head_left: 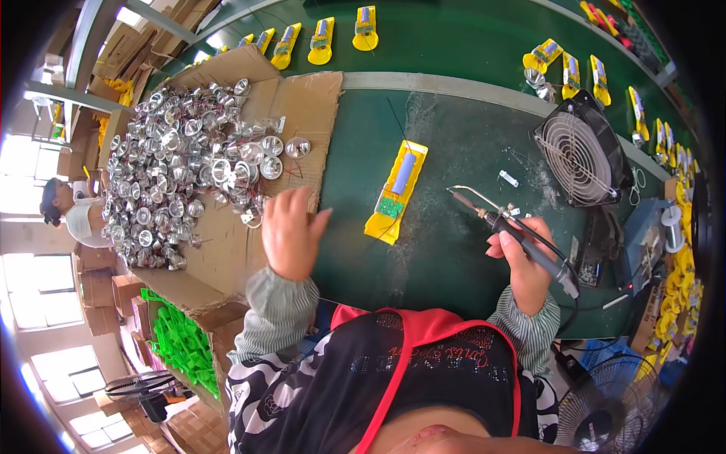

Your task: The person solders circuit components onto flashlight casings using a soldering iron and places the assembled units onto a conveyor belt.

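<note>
My right hand [523, 253] grips a soldering iron [529, 246] with a thin metal tube alongside its tip. The tip points left, toward a yellow plastic housing [383, 227] on the green bench, and stays apart from it. In that housing lie a lilac cylindrical battery [404, 172] and a small green circuit board [390, 208]; thin dark wires stick out at both ends. My left hand [291, 233], slightly blurred, hovers over the cardboard's right edge with thumb and fingers apart and nothing seen in it. Just beyond its fingers are silver reflector cups [271, 167] with wires.
Cardboard [311, 102] holds a large heap of reflectors at left. A square black fan [582, 151] stands at the right, beside a solder spool [671, 218]. More yellow housings [321, 41] line the far belt. Green plastic parts [181, 344] fill a box at lower left.
</note>
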`<state>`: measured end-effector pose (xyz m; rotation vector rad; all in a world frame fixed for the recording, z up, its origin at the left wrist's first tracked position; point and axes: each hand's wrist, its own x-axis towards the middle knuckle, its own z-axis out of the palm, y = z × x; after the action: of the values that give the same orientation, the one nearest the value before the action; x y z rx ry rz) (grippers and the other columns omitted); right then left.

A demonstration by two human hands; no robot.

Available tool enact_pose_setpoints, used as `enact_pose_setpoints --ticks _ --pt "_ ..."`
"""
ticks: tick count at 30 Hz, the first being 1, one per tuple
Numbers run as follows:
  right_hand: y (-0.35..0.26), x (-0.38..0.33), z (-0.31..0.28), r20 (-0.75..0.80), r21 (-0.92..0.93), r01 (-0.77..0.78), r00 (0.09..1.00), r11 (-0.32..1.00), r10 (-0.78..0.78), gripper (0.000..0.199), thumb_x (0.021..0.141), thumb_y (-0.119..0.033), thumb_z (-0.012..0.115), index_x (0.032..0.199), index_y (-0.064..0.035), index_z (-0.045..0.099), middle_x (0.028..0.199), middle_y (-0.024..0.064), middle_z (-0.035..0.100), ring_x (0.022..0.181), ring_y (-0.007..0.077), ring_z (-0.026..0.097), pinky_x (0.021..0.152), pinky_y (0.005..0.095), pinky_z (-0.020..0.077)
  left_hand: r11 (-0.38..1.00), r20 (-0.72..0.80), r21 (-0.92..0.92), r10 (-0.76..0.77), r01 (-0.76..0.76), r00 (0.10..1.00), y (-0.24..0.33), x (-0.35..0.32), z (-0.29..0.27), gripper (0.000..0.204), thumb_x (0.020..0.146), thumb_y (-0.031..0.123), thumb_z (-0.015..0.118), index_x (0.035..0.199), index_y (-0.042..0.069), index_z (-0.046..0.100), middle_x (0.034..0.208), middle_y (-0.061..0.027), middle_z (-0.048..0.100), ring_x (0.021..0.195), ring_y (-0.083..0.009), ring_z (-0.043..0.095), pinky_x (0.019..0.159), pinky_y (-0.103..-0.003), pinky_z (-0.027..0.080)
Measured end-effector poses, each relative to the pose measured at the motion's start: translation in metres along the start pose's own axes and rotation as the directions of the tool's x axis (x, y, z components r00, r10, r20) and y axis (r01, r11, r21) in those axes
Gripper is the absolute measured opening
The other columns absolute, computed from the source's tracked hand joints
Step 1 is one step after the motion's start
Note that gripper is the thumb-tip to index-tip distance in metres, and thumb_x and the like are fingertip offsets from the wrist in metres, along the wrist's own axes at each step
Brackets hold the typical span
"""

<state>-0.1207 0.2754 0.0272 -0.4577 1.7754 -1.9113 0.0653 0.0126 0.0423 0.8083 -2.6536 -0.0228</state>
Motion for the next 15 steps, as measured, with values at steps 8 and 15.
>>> enact_pose_setpoints --ticks 8,15 --pt "-0.002 -0.001 0.020 0.149 0.004 -0.005 0.989 1.000 0.004 0.015 0.085 -0.002 0.060 0.096 0.0048 0.051 0.079 0.0137 0.065 0.066 0.0145 0.064 0.062 0.0259 0.0544 0.864 0.241 -0.431 -0.168 0.260 0.956 -0.012 0.001 0.021 0.009 0.079 0.010 0.065 0.080 0.002 0.064 0.077 -0.0115 0.064 0.073 -0.0273 0.057 0.068 -0.038 0.046" --pt "0.006 0.007 0.032 0.240 0.041 -0.015 0.971 0.999 0.005 0.016 0.082 -0.001 0.061 0.095 0.0056 0.053 0.079 0.0132 0.066 0.066 0.0146 0.065 0.060 0.0258 0.0540 0.619 0.344 -0.703 -0.135 0.350 0.929 0.018 -0.003 0.038 0.008 0.082 0.009 0.063 0.082 0.002 0.059 0.073 -0.0099 0.063 0.070 -0.0260 0.059 0.064 -0.034 0.046"
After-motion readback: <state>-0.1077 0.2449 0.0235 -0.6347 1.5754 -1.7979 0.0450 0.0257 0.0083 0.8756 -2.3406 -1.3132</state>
